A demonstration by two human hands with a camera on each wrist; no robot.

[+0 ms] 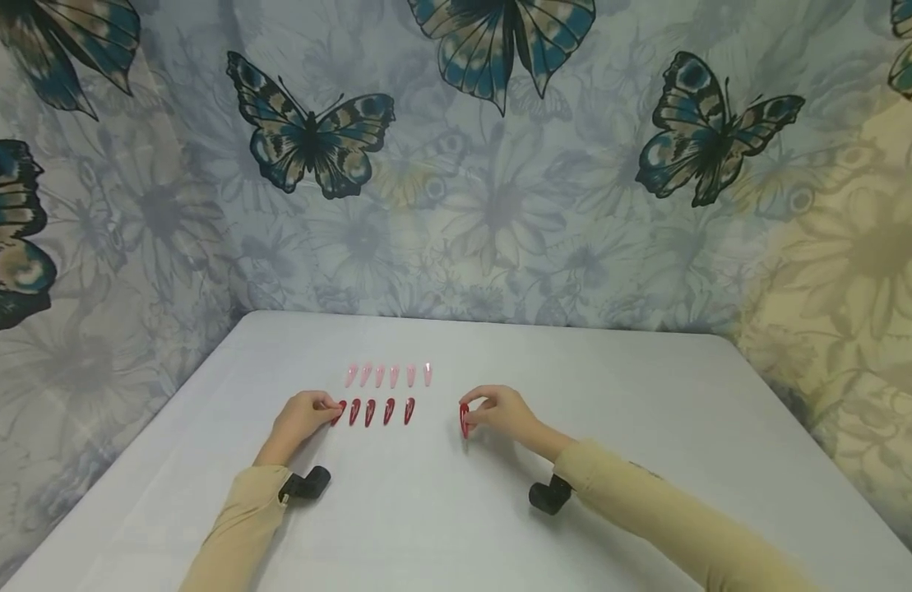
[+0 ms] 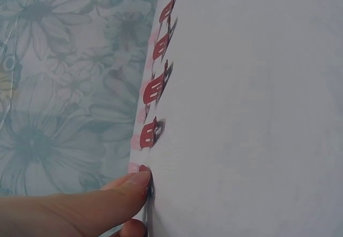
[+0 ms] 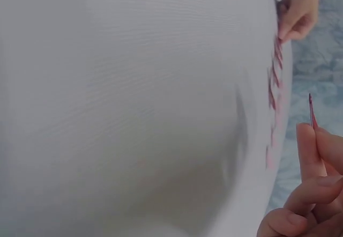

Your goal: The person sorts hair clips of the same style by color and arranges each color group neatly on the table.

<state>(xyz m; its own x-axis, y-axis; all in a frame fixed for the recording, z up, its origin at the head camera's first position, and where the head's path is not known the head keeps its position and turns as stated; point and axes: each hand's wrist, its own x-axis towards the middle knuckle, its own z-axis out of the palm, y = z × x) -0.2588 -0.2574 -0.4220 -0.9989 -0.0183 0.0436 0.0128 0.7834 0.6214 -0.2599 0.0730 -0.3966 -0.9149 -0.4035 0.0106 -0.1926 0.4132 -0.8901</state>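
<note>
Several red snap hair clips (image 1: 370,413) lie in a row on the white table. My left hand (image 1: 302,421) is at the left end of this row, pinching the leftmost red clip (image 1: 341,409) between thumb and fingers; in the left wrist view the thumb covers much of that clip (image 2: 143,169). Off to the right of the row, my right hand (image 1: 506,413) holds another red snap clip (image 1: 464,421) upright, just above the table. The right wrist view shows this clip (image 3: 311,111) edge-on between thumb and finger.
Behind the red row runs a parallel row of several pink snap clips (image 1: 394,376). The white table (image 1: 611,386) meets a wall with butterfly and flower patterns (image 1: 500,205) at its far edge. Black wrist cameras (image 1: 550,495) hang below both sleeves.
</note>
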